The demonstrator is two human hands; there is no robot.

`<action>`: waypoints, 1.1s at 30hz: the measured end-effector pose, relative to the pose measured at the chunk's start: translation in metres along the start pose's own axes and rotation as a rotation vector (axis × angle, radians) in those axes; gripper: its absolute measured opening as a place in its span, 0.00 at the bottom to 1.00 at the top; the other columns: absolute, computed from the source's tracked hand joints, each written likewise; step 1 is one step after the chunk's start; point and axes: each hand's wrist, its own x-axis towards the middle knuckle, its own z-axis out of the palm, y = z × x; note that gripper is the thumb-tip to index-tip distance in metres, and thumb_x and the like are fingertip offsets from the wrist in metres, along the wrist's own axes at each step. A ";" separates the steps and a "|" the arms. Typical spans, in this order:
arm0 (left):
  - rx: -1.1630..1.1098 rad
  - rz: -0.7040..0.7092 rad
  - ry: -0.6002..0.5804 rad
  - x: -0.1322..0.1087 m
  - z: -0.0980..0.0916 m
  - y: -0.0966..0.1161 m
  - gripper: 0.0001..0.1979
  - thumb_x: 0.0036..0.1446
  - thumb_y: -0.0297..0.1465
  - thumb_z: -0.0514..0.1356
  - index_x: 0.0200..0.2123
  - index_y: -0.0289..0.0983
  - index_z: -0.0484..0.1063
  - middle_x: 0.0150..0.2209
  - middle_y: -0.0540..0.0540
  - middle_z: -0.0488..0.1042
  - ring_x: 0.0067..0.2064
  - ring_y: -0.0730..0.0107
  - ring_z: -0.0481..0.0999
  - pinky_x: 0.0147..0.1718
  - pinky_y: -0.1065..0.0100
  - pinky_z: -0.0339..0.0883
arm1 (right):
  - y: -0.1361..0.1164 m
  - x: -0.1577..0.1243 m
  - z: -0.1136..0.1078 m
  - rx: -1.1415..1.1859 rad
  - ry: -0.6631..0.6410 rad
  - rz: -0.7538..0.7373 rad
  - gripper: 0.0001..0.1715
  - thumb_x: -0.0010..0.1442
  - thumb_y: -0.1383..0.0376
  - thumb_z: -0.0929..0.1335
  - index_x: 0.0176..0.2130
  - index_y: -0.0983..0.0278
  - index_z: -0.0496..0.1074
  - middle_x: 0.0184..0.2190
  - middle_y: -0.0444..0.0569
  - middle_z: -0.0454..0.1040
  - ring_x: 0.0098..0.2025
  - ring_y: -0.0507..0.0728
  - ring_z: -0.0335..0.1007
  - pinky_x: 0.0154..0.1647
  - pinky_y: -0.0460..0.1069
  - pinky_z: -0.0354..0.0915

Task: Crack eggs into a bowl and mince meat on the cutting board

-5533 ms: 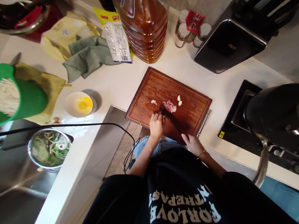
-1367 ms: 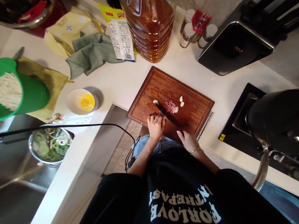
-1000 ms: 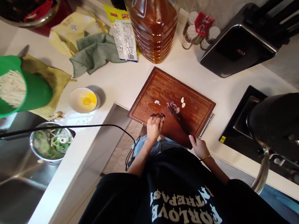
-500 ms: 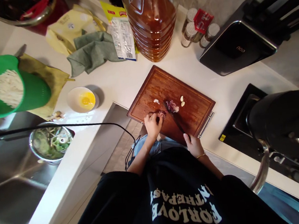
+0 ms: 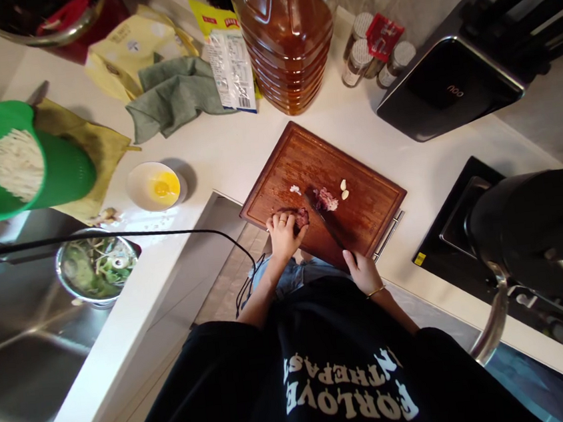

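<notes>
My left hand (image 5: 285, 235) is curled over a dark red piece of meat (image 5: 301, 217) at the near left side of a wooden cutting board (image 5: 284, 164). A kitchen knife (image 5: 330, 225) lies across the board's middle, its handle gripped by my right hand (image 5: 362, 271). Its dark blade points away from me, between the held meat and a small heap of chopped meat (image 5: 326, 199). Right of that heap lie two pale garlic cloves (image 5: 344, 189). A few white bits (image 5: 295, 189) sit left of the blade.
Left stand a bowl of egg (image 5: 145, 185), a green colander (image 5: 63, 173) with pale noodles and a sink (image 5: 21, 372) holding a bowl of greens. A big oil jug (image 5: 290, 55) and knife block (image 5: 443, 80) stand behind. A pot (image 5: 535, 231) sits on the hob at right.
My left hand has shifted slightly left, away from the blade, showing more of the meat. The knife tip has moved slightly left.
</notes>
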 end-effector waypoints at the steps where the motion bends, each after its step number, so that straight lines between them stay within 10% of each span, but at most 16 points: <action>1: -0.001 0.026 -0.004 0.000 0.001 -0.001 0.14 0.55 0.40 0.57 0.43 0.39 0.68 0.49 0.40 0.69 0.53 0.52 0.61 0.52 0.52 0.50 | 0.000 0.000 0.000 0.008 0.006 -0.007 0.27 0.65 0.51 0.53 0.34 0.64 0.71 0.29 0.54 0.75 0.34 0.60 0.72 0.33 0.49 0.60; 16: -0.230 -0.082 0.118 0.006 0.006 0.014 0.16 0.59 0.33 0.53 0.51 0.38 0.60 0.49 0.42 0.68 0.50 0.61 0.65 0.48 0.60 0.56 | 0.002 -0.005 0.002 0.037 0.043 0.018 0.27 0.64 0.51 0.54 0.34 0.64 0.72 0.30 0.55 0.76 0.35 0.60 0.73 0.33 0.49 0.61; 33: -0.163 0.028 0.152 0.006 0.012 0.012 0.03 0.57 0.31 0.55 0.32 0.39 0.66 0.37 0.47 0.74 0.44 0.62 0.67 0.48 0.56 0.51 | 0.001 -0.006 -0.002 -0.001 0.041 0.047 0.30 0.65 0.50 0.52 0.32 0.64 0.72 0.27 0.54 0.75 0.31 0.59 0.72 0.29 0.48 0.57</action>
